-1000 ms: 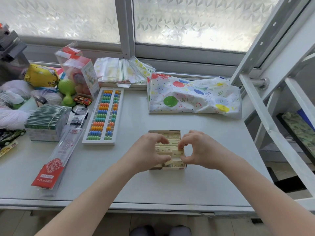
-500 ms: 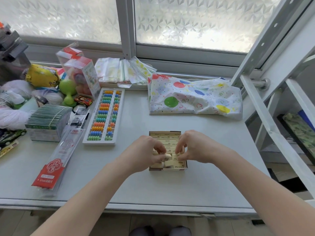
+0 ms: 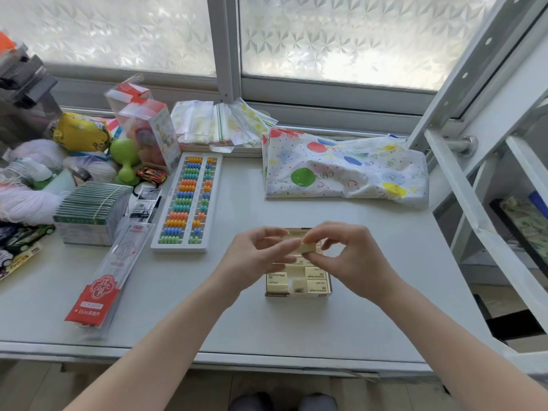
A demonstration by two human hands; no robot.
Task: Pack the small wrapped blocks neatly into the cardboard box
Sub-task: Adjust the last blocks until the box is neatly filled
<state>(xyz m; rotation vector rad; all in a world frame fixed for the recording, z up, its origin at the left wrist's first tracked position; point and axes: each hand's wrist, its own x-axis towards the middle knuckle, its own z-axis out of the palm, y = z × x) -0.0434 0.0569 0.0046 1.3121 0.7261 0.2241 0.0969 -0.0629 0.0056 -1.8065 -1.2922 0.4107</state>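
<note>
My right hand pinches one small cream wrapped block by its short, flat sides; my left hand touches it with loose fingertips. Below both hands sits the rectangular cardboard box, holding glossy blocks in rows.

table grey | on it: cardboard box, abacus, balloon-print bag, ruler pack

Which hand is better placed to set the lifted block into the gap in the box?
Right. The right hand pinches the block above the cardboard box; the left hand only touches its end.
</note>
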